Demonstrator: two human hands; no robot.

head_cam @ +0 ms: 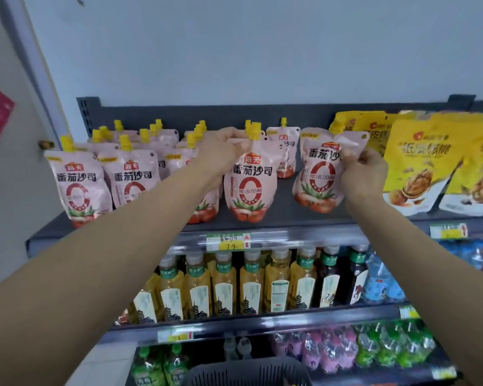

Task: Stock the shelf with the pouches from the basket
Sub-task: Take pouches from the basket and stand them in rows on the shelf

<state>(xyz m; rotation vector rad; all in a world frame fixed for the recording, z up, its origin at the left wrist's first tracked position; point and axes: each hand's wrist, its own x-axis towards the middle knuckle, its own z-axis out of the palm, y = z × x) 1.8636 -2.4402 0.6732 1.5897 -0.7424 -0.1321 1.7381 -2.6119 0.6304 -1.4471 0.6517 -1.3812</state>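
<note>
— Where are the pouches?

— I see two in my hands, up on the top shelf [285, 210]. My left hand [221, 154] pinches the middle pouch [250, 179] at its top, by the yellow cap. My right hand [364, 174] squeezes the side of the tilted pouch [318, 174], just right of the middle pouch.

— What else?

— More pink pouches [106, 174] stand left of it. Yellow walnut bags [418, 162] are far right. The basket [246, 374] is way below.

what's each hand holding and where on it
Left hand grips a pink pouch at its top corner beside the yellow spout; right hand pinches another pouch by its right edge.
</note>
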